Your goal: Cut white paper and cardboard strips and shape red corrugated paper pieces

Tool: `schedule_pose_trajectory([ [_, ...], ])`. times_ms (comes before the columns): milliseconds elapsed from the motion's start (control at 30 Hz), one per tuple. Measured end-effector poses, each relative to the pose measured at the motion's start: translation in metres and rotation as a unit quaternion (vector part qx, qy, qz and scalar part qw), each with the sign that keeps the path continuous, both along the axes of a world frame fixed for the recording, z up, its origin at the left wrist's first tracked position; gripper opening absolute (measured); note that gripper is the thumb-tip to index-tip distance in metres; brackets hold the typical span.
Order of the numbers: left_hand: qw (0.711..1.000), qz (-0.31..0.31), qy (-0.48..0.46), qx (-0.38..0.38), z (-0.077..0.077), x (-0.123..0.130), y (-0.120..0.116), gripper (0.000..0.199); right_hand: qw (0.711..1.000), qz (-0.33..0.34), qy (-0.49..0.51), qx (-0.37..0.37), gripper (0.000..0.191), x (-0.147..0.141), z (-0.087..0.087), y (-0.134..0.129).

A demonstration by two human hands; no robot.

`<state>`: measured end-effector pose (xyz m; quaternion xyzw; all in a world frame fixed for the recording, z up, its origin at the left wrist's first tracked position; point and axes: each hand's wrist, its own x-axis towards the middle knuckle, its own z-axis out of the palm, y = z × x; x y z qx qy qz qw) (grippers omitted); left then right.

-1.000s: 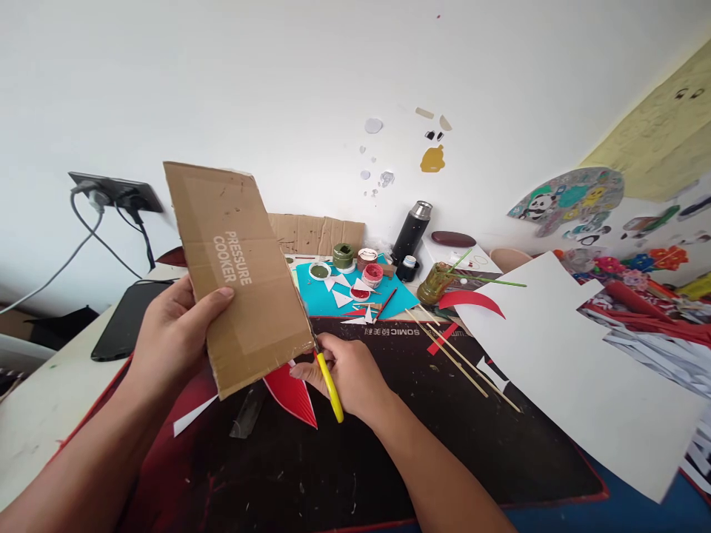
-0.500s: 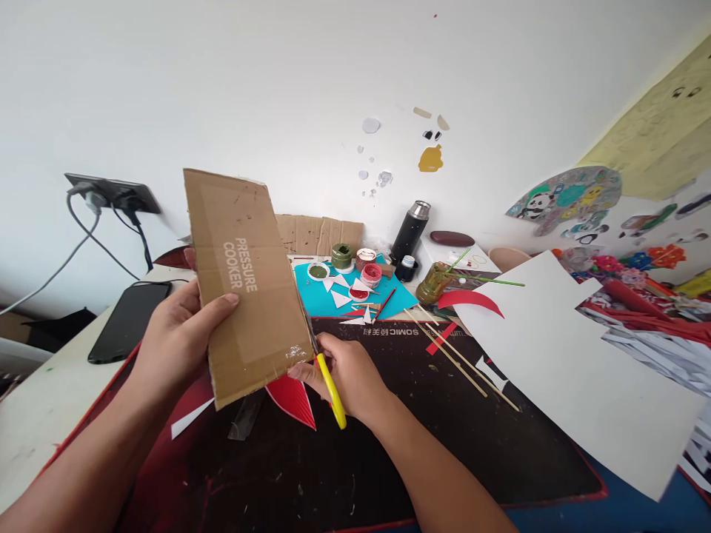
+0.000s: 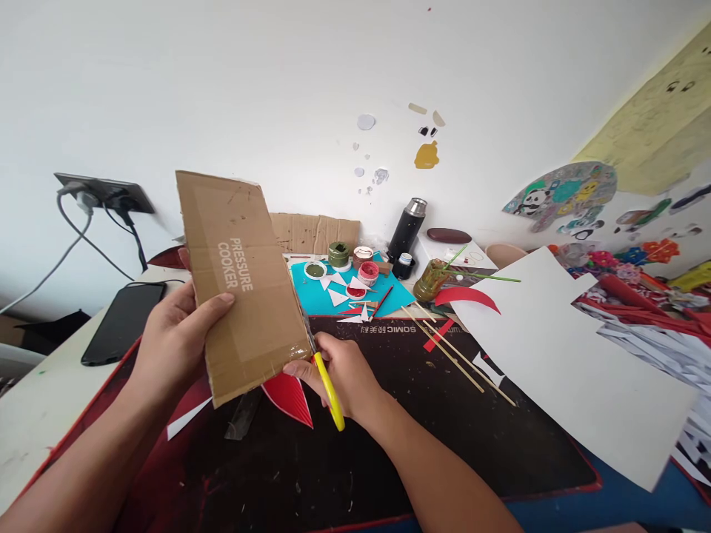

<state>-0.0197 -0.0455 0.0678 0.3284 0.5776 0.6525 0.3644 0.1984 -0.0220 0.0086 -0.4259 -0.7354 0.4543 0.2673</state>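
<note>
My left hand point(image 3: 186, 318) grips the left edge of a brown cardboard piece point(image 3: 249, 326) printed "PRESSURE COOKER", thumb on the front and fingers behind it. The cardboard is held up, tilted, above a dark desk mat point(image 3: 422, 451). At its lower right edge my right hand point(image 3: 344, 374) is closed on yellow-handled scissors point(image 3: 329, 392). Their blades lie along the cardboard's right edge, partly hidden behind it. Below the cardboard, a red striped paper piece point(image 3: 292, 401) with a white edge and a clear ruler-like strip point(image 3: 240, 420) lie on the mat.
A blue sheet point(image 3: 303, 296) holds paint pots and paper scraps. Behind stand a black thermos point(image 3: 407, 229) and a jar of murky liquid point(image 3: 429, 281). Thin wooden sticks point(image 3: 461, 363) and a large white sheet point(image 3: 578, 370) lie right. A phone point(image 3: 125, 322) lies left.
The view has shifted slightly, so everything sits a little further left. Both hands keep their hold on the cardboard and scissors; the scissors' position at the edge looks nearly the same.
</note>
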Motion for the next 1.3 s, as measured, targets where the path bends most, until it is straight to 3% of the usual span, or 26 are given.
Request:
schedule_pose_trajectory([
  [667,1.000,-0.017,0.003,0.006,-0.002,-0.004,-0.001,0.037,1.000,-0.010,0.016,-0.019,0.051,-0.001,0.005,-0.004],
  [1300,0.999,-0.030,0.014,0.006,-0.004,-0.009,0.000,0.045,0.999,-0.028,0.033,-0.001,0.048,-0.002,-0.009,-0.002],
])
